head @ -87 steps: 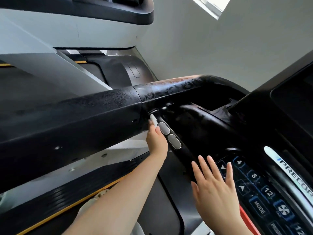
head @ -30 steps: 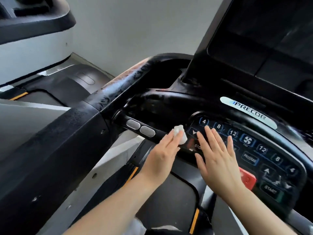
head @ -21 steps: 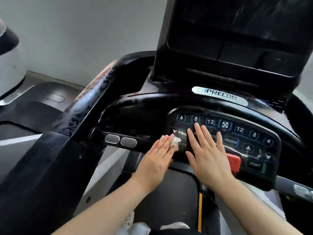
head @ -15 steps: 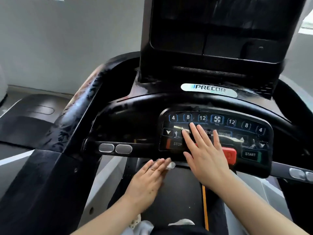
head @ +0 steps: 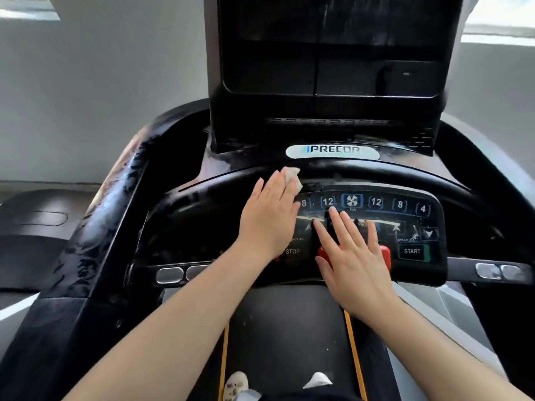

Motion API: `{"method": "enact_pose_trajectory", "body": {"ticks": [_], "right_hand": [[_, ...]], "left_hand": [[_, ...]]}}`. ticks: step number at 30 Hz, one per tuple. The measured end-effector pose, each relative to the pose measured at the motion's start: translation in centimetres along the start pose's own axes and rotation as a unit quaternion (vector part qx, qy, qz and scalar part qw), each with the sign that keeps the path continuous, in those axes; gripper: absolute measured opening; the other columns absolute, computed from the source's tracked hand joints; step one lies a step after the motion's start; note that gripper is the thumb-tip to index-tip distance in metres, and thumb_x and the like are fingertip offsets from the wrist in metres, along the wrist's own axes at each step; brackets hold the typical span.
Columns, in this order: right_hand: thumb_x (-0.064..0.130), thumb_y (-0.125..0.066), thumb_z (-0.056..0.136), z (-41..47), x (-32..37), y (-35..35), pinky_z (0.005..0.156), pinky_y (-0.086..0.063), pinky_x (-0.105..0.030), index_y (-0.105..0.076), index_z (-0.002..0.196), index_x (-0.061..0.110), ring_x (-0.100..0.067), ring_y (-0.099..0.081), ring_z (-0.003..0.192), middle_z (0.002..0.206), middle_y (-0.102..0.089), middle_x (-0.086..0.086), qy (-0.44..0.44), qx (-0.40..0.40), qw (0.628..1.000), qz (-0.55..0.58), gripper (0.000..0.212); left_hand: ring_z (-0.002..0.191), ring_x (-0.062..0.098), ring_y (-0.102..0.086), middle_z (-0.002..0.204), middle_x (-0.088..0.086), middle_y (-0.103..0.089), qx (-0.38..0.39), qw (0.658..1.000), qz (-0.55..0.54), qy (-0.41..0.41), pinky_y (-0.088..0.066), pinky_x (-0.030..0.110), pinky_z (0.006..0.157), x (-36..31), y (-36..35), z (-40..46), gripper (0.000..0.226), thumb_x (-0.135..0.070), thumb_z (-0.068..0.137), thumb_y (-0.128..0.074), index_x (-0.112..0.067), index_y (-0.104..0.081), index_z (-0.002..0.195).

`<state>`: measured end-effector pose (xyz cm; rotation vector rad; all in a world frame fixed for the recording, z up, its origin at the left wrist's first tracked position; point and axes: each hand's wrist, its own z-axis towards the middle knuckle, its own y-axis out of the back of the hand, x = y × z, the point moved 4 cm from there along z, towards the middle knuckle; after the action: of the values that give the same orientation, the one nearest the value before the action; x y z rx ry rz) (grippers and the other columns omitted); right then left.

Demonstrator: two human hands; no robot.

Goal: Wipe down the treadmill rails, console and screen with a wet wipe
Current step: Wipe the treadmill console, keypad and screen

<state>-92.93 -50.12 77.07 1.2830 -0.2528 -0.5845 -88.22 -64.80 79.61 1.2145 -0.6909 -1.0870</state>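
At the centre of the frame the left hand [head: 270,215] lies flat, straight fingers pressing the white wet wipe [head: 292,178] against the upper edge of the console [head: 202,215]; just right of it the right hand [head: 351,256] is released, fingers spread flat over the keypad [head: 399,209], below the dark screen [head: 333,44]

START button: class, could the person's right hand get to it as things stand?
Probably yes. The right hand lies flat on the console just left of the START button, with nothing lying between them.
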Motion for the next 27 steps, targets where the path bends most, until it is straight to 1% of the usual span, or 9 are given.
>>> {"method": "enact_pose_trajectory", "body": {"ticks": [3, 6, 10, 12, 16, 21, 23, 26, 27], "right_hand": [[0.039, -0.04, 0.087, 0.0, -0.3, 0.1, 0.107, -0.016, -0.051, -0.052, 0.135, 0.014, -0.03, -0.04, 0.133, 0.145, -0.043, -0.016, -0.024, 0.012, 1.0, 0.003, 0.055], [0.041, -0.032, 0.09, -0.1, -0.3, 0.0, 0.109, -0.015, -0.05, -0.05, 0.136, 0.015, -0.028, -0.038, 0.135, 0.146, -0.042, -0.014, -0.034, 0.022, 0.999, 0.015, 0.056], [0.041, -0.034, 0.09, -0.4, -0.4, -0.1, 0.109, -0.013, -0.049, -0.051, 0.134, 0.015, -0.026, -0.039, 0.134, 0.144, -0.045, -0.013, -0.031, 0.011, 0.999, 0.032, 0.054], [0.04, -0.035, 0.09, -0.8, -0.5, 0.0, 0.109, -0.013, -0.049, -0.052, 0.132, 0.015, -0.024, -0.038, 0.133, 0.143, -0.046, -0.012, -0.032, 0.001, 0.998, 0.046, 0.052], [0.04, -0.034, 0.09, -1.2, -0.8, -0.1, 0.109, -0.014, -0.049, -0.052, 0.131, 0.015, -0.023, -0.038, 0.131, 0.141, -0.049, -0.012, -0.039, 0.001, 0.998, 0.051, 0.052], [0.04, -0.034, 0.091, -1.1, -1.8, 0.2, 0.11, -0.011, -0.047, -0.05, 0.133, 0.015, -0.021, -0.033, 0.134, 0.143, -0.046, -0.011, -0.055, 0.001, 0.997, 0.054, 0.051], [0.04, -0.034, 0.091, -0.8, -1.9, 0.3, 0.11, -0.011, -0.046, -0.051, 0.132, 0.014, -0.021, -0.03, 0.134, 0.143, -0.046, -0.012, -0.061, -0.003, 0.996, 0.059, 0.052], [0.038, -0.035, 0.089, -0.1, -1.8, 0.7, 0.112, -0.015, -0.046, -0.052, 0.131, 0.011, -0.02, -0.03, 0.133, 0.142, -0.047, -0.012, -0.076, -0.026, 0.994, 0.073, 0.053], [0.037, -0.035, 0.088, 0.2, -1.6, 1.0, 0.113, -0.018, -0.047, -0.053, 0.131, 0.011, -0.02, -0.031, 0.133, 0.142, -0.047, -0.012, -0.082, -0.037, 0.993, 0.079, 0.053]], "left_hand": [[0.143, 0.023, -0.019, 0.154, 0.01, -0.022, -0.013, 1.0, -0.013, -0.007, -0.009, 0.034, 0.116, 0.0, -0.3, -0.2, 0.054, -0.028, 0.098, -0.033, -0.008, -0.021, 0.148], [0.138, 0.027, -0.03, 0.151, 0.014, -0.03, -0.046, 0.998, 0.033, -0.027, -0.02, 0.038, 0.113, 0.3, -1.6, -3.2, 0.058, -0.034, 0.092, -0.03, -0.006, -0.025, 0.143], [0.144, 0.024, -0.011, 0.158, 0.008, -0.007, -0.032, 0.997, 0.043, -0.052, -0.009, 0.039, 0.116, 0.2, -4.6, -9.0, 0.06, -0.037, 0.091, -0.031, -0.008, -0.023, 0.143], [0.144, 0.022, -0.009, 0.157, 0.007, -0.005, -0.025, 0.997, 0.042, -0.066, -0.009, 0.039, 0.116, -0.6, -5.6, -10.9, 0.06, -0.039, 0.092, -0.032, -0.008, -0.026, 0.142], [0.143, 0.02, -0.014, 0.155, 0.005, -0.019, -0.027, 0.997, 0.052, -0.055, -0.01, 0.041, 0.115, -0.9, -4.5, -8.3, 0.058, -0.042, 0.092, -0.03, -0.012, -0.029, 0.142], [0.134, 0.026, -0.038, 0.146, 0.011, -0.04, -0.005, 0.998, 0.05, -0.025, -0.017, 0.047, 0.111, -1.8, -2.2, -2.4, 0.061, -0.042, 0.09, -0.027, -0.008, -0.035, 0.14], [0.138, 0.026, -0.033, 0.15, 0.01, -0.034, 0.013, 0.998, 0.055, -0.008, -0.012, 0.047, 0.114, -2.4, -1.4, -0.9, 0.062, -0.043, 0.092, -0.021, -0.01, -0.031, 0.143], [0.146, 0.025, -0.004, 0.158, 0.007, -0.002, 0.029, 0.999, 0.026, -0.012, 0.012, 0.041, 0.11, -2.7, -0.7, 0.2, 0.062, -0.043, 0.091, -0.002, -0.021, -0.003, 0.15], [0.146, 0.027, -0.002, 0.158, 0.008, 0.0, 0.026, 0.999, -0.008, -0.024, 0.014, 0.039, 0.109, -2.7, -0.5, 0.2, 0.061, -0.042, 0.091, 0.0, -0.025, -0.001, 0.149]]}}
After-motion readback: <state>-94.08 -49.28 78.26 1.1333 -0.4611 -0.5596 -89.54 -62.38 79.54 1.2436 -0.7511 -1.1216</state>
